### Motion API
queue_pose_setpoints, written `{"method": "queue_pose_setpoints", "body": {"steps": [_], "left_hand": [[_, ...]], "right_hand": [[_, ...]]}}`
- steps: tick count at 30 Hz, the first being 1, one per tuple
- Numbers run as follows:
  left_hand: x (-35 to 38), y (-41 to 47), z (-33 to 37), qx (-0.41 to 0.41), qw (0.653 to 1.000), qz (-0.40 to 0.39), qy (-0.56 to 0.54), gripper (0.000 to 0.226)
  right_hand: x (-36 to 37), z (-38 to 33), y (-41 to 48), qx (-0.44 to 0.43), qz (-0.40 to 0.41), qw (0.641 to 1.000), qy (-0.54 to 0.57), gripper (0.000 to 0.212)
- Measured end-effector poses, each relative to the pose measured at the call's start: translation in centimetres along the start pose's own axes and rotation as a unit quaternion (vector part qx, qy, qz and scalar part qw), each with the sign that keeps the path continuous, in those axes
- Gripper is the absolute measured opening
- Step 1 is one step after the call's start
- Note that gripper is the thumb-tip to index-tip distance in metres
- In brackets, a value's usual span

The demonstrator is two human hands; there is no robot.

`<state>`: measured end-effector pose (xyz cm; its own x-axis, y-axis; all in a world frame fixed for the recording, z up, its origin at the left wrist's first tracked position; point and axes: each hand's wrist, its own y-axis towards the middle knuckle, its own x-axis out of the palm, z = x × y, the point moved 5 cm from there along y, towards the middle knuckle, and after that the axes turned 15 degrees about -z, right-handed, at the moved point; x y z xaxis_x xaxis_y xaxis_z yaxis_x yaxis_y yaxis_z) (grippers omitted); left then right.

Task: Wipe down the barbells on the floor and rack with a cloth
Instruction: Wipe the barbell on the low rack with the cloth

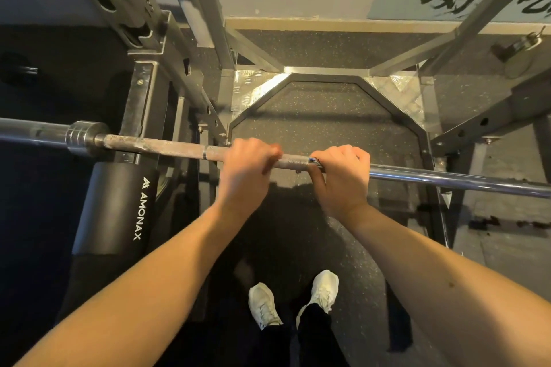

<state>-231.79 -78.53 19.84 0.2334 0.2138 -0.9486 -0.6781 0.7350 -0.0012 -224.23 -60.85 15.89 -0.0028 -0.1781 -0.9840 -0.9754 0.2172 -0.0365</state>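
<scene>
A steel barbell (167, 147) runs left to right across the squat rack (140, 104) at about waist height. Its left part is dull and chalky, its right part (447, 180) shiny. My left hand (247, 170) grips the knurled shaft from above. My right hand (343, 176) grips the shaft just to the right, fingers curled over it, a short gap of bar between the hands. No cloth shows in either hand.
A black AMONAX foam pad (119, 208) leans below the bar at left. The barbell collar and sleeve (86, 137) stick out past the left upright. Rack beams (483, 125) stand at right. My white shoes (293, 301) are on the rubber floor.
</scene>
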Motion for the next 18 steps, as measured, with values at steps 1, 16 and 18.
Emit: {"method": "queue_pose_setpoints", "body": {"steps": [1, 16, 18], "left_hand": [[-0.4, -0.4, -1.4, -0.025, 1.0, 0.01, 0.005, 0.029], [0.0, -1.3, -2.5, -0.023, 0.999, 0.037, -0.027, 0.013], [0.3, -1.5, -2.6, -0.048, 0.996, 0.06, -0.036, 0.017]], "right_hand": [[-0.1, -0.1, 0.0, 0.003, 0.003, 1.0, -0.007, 0.041], [-0.4, 0.0, 1.0, -0.015, 0.005, 1.0, -0.021, 0.044], [-0.4, 0.0, 0.9, -0.001, 0.019, 0.999, -0.029, 0.045]]}}
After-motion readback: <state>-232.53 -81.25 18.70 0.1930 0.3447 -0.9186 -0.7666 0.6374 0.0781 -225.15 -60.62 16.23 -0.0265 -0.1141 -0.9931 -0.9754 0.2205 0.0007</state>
